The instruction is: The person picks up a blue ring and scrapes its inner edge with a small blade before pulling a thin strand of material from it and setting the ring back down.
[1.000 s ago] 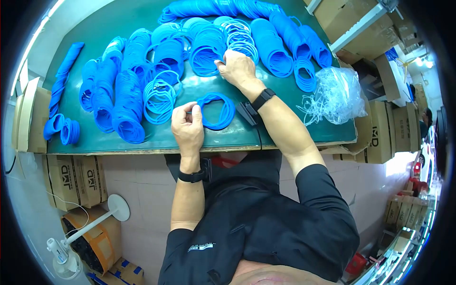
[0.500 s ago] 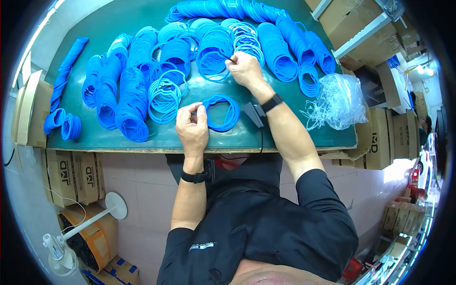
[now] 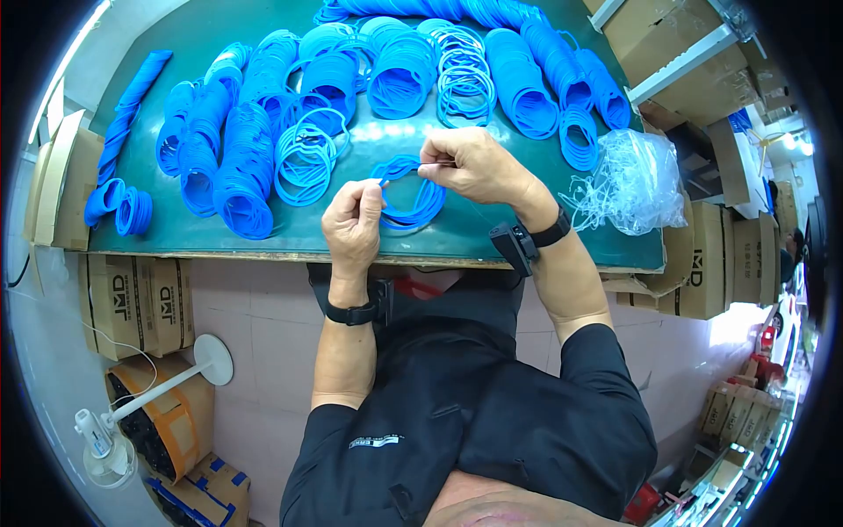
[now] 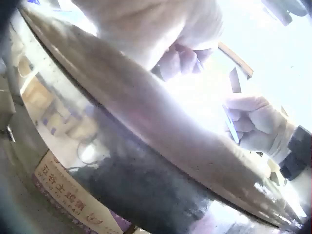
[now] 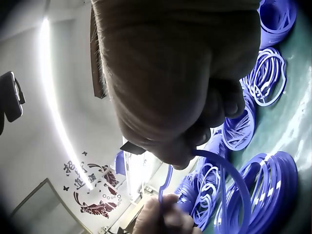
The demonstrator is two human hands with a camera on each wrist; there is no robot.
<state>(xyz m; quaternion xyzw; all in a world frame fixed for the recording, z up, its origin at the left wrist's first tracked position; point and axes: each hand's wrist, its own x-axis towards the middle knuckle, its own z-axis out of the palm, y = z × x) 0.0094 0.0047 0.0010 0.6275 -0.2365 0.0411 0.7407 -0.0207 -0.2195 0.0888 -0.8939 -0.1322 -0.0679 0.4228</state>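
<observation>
Just above the table edge, the left hand (image 3: 354,220) has its fingers curled at the left side of a small coil of blue rings (image 3: 417,211). Seen from the right wrist, that left hand (image 5: 165,217) pinches a blue strand. The right hand (image 3: 474,167) is over the coil's upper right, palm down, thumb and fingers pinching a blue ring (image 5: 239,180). A thin dark piece (image 5: 132,147) sticks out from the right hand's fingers; what it is, I cannot tell. In the left wrist view the right hand (image 4: 258,122) is by a blue strip (image 4: 231,124).
Bundles of blue rings (image 3: 329,83) line the back and left of the green table (image 3: 527,211). A clear plastic bag of strands (image 3: 632,184) lies at the right. Cardboard boxes (image 3: 70,189) stand beside the table on both sides.
From the bundles at the back, the right hand has come down and toward the body, over the small coil. The left hand stays almost in place beside it.
</observation>
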